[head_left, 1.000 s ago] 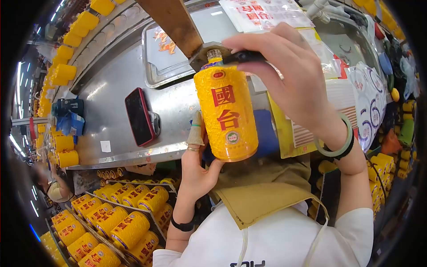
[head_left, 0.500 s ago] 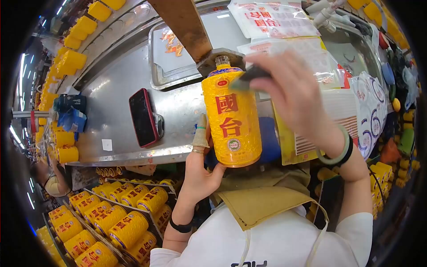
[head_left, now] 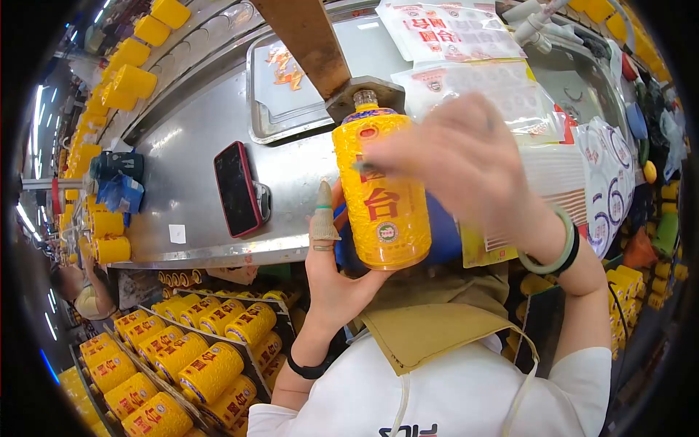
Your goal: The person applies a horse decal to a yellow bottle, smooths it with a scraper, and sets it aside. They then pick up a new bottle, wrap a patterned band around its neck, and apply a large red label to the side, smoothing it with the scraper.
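Observation:
A yellow embossed bottle [head_left: 400,229] with red characters and a round emblem lies tilted, its bare glass neck against a metal bracket [head_left: 348,102]. My left hand [head_left: 342,288] grips the bottle's base from the left side, thumb underneath. A cloth finger cover [head_left: 323,227] is on one of its fingers. Across the upper characters my right hand [head_left: 466,160] is closed and blurred by motion. A small dark tip at its fingers belongs to the dark, flat-ended hand tool, which is mostly hidden now.
A red-cased phone [head_left: 237,191] lies on the steel table at the left, near a metal tray [head_left: 266,131] holding orange-gold pieces. Sheets of printed transfers [head_left: 451,33] are at the right. Crates of yellow bottles [head_left: 211,371] stand lower left. Another person's arm [head_left: 98,295] shows at far left.
My right hand has moved left and slightly down across the bottle, turning so the tool is mostly hidden. The left hand has shifted slightly, still on the bottle.

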A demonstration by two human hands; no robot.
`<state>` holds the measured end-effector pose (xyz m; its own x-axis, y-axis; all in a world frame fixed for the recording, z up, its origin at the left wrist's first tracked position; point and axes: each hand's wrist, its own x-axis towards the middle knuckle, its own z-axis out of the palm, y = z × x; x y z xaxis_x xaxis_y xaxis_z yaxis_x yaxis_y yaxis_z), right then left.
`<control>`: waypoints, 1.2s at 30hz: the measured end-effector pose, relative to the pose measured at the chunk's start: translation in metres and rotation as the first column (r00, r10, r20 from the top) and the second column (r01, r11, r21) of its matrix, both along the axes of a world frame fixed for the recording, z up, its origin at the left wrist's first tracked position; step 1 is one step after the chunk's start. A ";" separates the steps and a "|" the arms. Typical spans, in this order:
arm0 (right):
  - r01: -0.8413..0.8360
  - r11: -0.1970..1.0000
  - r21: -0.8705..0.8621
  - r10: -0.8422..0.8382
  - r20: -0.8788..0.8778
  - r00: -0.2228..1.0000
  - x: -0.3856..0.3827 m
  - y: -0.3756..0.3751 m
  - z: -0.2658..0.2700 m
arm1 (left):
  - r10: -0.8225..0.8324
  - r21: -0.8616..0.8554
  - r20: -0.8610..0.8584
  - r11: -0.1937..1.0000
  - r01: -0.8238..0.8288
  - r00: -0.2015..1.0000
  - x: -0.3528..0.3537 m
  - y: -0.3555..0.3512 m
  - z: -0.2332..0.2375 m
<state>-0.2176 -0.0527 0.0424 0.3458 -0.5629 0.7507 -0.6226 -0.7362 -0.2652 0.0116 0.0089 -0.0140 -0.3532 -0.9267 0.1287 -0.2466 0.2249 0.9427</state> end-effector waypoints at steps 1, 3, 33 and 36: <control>-0.045 0.999 -0.015 0.043 -0.125 0.991 -0.008 0.013 -0.005 | 0.034 0.031 -0.058 0.999 -0.033 0.998 -0.002 0.000 -0.002; -0.080 0.995 -0.063 0.073 -0.099 0.992 0.002 0.046 -0.018 | 0.071 0.067 -0.112 0.996 -0.064 0.991 -0.002 0.001 -0.005; -0.034 0.639 0.769 -0.544 0.482 0.687 0.022 0.133 -0.034 | 0.115 -0.672 0.293 0.731 0.119 0.949 0.004 0.008 -0.001; -0.008 0.686 0.728 -0.488 0.468 0.737 0.023 0.133 -0.028 | 0.074 -0.637 0.234 0.765 0.096 0.969 0.007 0.011 -0.003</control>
<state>-0.1950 0.0804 0.0141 -0.2475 -0.9604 0.1283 -0.2736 -0.0577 -0.9601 0.0191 0.0203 -0.0171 -0.4600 -0.6530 0.6017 -0.4312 0.7566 0.4915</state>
